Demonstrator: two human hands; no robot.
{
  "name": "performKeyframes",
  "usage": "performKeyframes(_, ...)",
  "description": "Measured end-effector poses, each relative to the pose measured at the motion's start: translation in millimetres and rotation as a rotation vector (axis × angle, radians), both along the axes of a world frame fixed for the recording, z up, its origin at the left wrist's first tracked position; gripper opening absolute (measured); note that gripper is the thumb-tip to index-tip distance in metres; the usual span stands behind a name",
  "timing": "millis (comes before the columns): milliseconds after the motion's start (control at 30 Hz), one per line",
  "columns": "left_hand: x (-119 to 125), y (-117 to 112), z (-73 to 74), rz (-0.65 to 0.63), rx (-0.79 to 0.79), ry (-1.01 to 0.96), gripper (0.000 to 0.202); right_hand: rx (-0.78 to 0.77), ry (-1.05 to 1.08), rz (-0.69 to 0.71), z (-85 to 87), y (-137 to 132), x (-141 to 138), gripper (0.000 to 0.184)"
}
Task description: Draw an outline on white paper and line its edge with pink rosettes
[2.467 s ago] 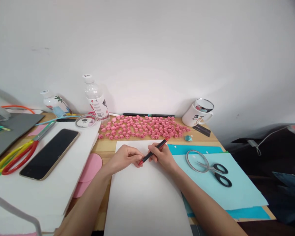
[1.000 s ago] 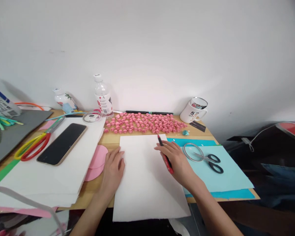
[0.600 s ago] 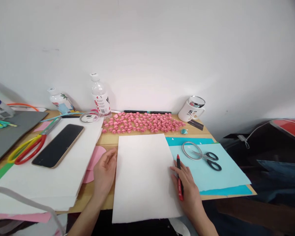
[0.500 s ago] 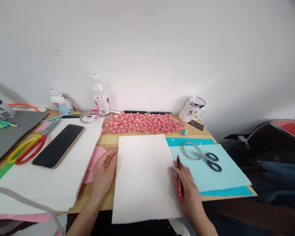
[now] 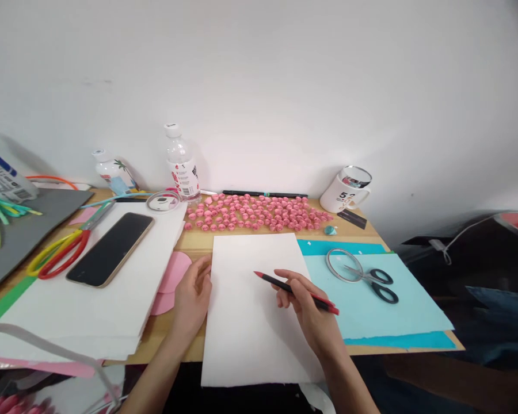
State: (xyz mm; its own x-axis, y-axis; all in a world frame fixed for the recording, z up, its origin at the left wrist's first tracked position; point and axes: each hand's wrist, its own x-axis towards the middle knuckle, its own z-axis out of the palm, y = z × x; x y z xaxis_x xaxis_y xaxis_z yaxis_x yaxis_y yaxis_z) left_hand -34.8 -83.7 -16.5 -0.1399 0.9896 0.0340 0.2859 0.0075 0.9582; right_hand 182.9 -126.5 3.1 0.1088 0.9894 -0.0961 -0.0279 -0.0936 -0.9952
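Observation:
A blank white sheet of paper (image 5: 254, 339) lies in front of me, its near end over the table's edge. My right hand (image 5: 308, 307) is above its right side, closed around a black and red pen (image 5: 276, 282). The pen's red tip points left over the middle of the sheet. Beside the left edge of the paper rests my left hand (image 5: 193, 296), its fingers loosely bent and the thumb apart from them. Whether those fingertips touch the paper, I cannot tell. Pink paper circles (image 5: 172, 282) lie just left of that hand.
Many pink paper coils (image 5: 250, 215) cover the back of the table. Black-handled scissors (image 5: 382, 284) and a clear ring (image 5: 344, 264) lie on light blue paper (image 5: 397, 316). A mug (image 5: 345, 190) and bottle (image 5: 183, 169) stand behind. Left, a phone (image 5: 110, 248) and colourful scissors (image 5: 64, 253) top white sheets.
My right hand has lifted from the paper's right edge and moved left over the sheet. The pen has swung from upright-lying to pointing left. My left hand stays by the left edge.

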Motion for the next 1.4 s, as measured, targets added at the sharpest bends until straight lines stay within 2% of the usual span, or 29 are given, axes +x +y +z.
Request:
performKeyframes(133, 1.4, -1.6, 0.2, -0.013, -0.010, -0.082, 0.040, -0.140, 0.208, 0.018, -11.4, 5.8, -0.5, 0.031)
performKeyframes(333, -0.5, 3.8, 7.4, 0.083, -0.094, -0.387, 0.040, -0.183, 0.588, -0.088, -7.6, 10.3, 4.4, 0.027)
performKeyframes(500, -4.0, 6.8, 13.7, 0.135, -0.139, -0.624, 0.045, -0.236, 0.719, -0.142, -6.7, 12.8, 7.2, 0.026)
performKeyframes(633, -1.7, 4.2, 19.2, 0.047, -0.244, -0.683, 0.060, -0.228, 0.703, -0.135, -6.2, 12.2, 7.4, 0.025)
performKeyframes(767, -1.4, 2.3, 20.7, -0.091, -0.400, -0.686, 0.065, -0.203, 0.646, -0.198, -5.5, 12.8, 4.4, 0.022)
performKeyframes(900, -3.2, 3.1, 21.6, -0.124, -0.472, -0.728, 0.069, -0.146, 0.528, -0.173, -4.8, 10.9, 1.8, 0.025)
performKeyframes(967, -3.7, 3.8, 22.1, -0.121, -0.471, -0.750, 0.071, -0.141, 0.395, -0.083, -3.4, 6.5, 1.4, 0.026)
performKeyframes(1067, -3.7, 4.6, 22.0, -0.114, -0.470, -0.758, 0.069, -0.203, 0.172, 0.187, 1.9, -2.7, -1.8, 0.030)
performKeyframes(1133, -3.4, 4.8, 21.6, -0.109, -0.464, -0.757, 0.067, -0.231, 0.112, 0.348, 6.3, -7.6, -6.9, 0.031)
performKeyframes(1167, -3.3, 4.9, 21.3, -0.108, -0.461, -0.758, 0.067, -0.223, 0.107, 0.381, 8.0, -9.1, -9.9, 0.030)
performKeyframes(1400, -3.5, 4.7, 21.2, -0.132, -0.460, -0.741, 0.070, -0.044, 0.069, 0.179, 6.1, -9.5, -18.0, 0.024)
